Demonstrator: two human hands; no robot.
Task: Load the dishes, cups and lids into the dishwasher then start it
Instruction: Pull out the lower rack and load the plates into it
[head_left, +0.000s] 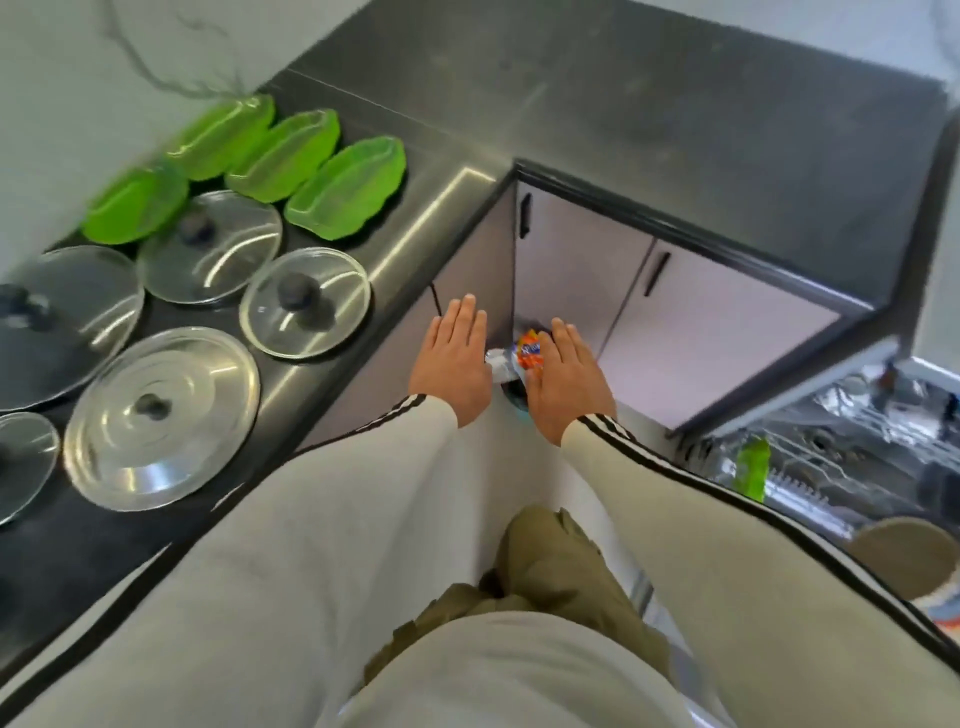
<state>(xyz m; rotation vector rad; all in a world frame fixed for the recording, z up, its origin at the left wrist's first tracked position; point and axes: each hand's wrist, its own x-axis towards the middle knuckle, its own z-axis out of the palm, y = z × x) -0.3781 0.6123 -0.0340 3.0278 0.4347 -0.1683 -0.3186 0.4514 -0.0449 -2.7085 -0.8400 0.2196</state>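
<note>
Dark kitchen bench (415, 208) is wrapping round a corner, and a person in pale striped sleeves is standing before it. Nearest, both hands are hanging flat above the floor, fingers straight, grasping nothing: the left hand (452, 358) beside the bench edge, the right hand (566, 374) just beside a crumpled orange-labelled bottle (527, 353). At the right, the dishwasher (831, 467) is standing open, one green dish (753, 467) already sitting in its rack. On the bench at the left, a steel lid (161, 418) and glass lids (305, 303) are lying knob-up; they are probably slippery, the glass breakable, best taken by the knob. Farther back, green leaf-shaped dishes (345, 188) are waiting, likely light plastic, easily lifted by the rim.
</note>
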